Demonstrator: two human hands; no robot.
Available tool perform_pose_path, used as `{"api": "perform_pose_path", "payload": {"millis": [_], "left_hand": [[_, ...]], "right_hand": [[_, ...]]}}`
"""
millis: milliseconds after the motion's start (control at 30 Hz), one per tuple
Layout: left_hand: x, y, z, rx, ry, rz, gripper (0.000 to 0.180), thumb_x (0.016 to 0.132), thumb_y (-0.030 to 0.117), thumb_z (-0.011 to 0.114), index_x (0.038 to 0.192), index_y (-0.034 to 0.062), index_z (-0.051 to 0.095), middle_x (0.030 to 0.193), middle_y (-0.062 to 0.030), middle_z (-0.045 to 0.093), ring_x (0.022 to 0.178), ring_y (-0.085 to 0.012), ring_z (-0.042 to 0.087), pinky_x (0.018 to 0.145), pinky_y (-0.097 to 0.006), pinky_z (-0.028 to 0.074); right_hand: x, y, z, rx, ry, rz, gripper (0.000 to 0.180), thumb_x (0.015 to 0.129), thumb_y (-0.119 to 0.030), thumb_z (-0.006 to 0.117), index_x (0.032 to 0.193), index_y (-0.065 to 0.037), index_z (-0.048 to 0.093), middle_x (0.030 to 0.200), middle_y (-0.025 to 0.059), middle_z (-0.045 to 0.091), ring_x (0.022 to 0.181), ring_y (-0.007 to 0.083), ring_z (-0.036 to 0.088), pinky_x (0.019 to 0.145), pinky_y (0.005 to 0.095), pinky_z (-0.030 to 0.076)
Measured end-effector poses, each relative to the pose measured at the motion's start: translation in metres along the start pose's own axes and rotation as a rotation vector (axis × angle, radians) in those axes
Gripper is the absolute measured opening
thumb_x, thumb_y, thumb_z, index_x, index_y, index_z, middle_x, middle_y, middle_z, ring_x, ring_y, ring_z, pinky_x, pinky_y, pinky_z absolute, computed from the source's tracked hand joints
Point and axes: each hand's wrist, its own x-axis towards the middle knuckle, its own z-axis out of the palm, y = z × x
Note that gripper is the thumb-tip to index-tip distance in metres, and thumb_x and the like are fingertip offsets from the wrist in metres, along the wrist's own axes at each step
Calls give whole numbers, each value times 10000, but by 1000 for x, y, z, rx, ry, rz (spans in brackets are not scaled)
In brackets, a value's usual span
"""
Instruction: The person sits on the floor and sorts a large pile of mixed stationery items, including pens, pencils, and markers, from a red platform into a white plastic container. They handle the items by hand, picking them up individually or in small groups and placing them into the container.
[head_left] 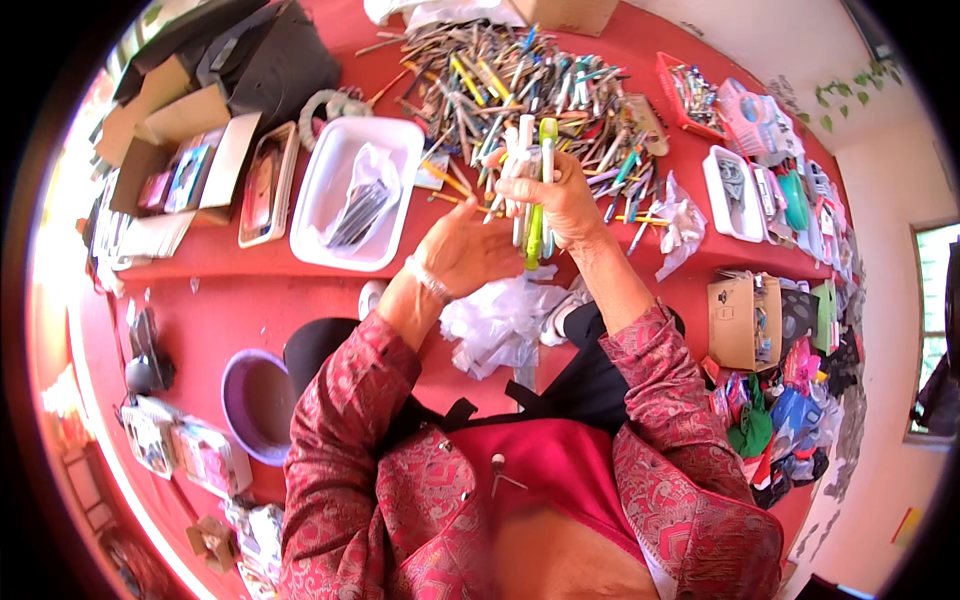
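- The bunch of slim white and bright green plastic pens (533, 236) is near the middle of the frame, standing almost upright over the table's front edge.
- The right hand (568, 208) is curled round the bunch, thumb across the front.
- The left hand (465, 250) is wide open and holds nothing (I can't tell if its fingertips touch the pens).
- Smooth pens could slide out of the bunch if the thumb goes loose.
- A dropped one could land in the crumpled see-through plastic bag (500, 320) just below, and be hard to find.
- Behind, at the top middle, is a big messy heap of mixed pens and pencils (535, 80); a bump could make some roll.
- Left of that, a white plastic tub (400, 135) sits on the red-covered table (640, 40).
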Motion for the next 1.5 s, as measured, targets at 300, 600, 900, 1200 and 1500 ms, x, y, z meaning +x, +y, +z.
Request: {"api": "perform_pose_path", "payload": {"millis": [300,600,900,1200,1500], "left_hand": [[-19,3,33,837,259,577,516,808,370,534,1181,27,441,1206,-88,447,1156,-189,354,963,-330,215],[9,-35,18,398,29,223,291,735,269,652,885,56,522,686,-74,576,574,-189,580,531,-308,483],[-32,4,-8,1186,447,276,356,797,312,583,997,22,532,820,-114,584,726,-203,580,647,-318,467],[-137,93,-42,1991,1743,46,831,654,500,645,1241,56,260,1070,-213,502,976,-310,532,779,-440,441],[-141,118,-84,1696,1653,86,309,732,201,509,926,-25,592,930,-214,591,880,-319,584,758,-390,469]], "right_hand": [[11,9,-35,507,11,410,256,678,-148,664,862,-34,528,689,96,583,504,140,544,500,222,471],[2,36,1,273,4,426,338,688,-159,674,942,4,521,772,96,575,702,170,572,651,273,473],[27,78,8,513,-48,563,287,703,-66,628,953,23,519,750,82,572,630,173,568,588,257,481],[55,79,86,594,-445,747,174,723,-75,576,857,5,498,674,58,535,556,145,535,550,294,486],[115,178,117,638,-326,932,183,733,-39,520,885,38,455,712,92,535,574,196,549,536,314,476]]}}
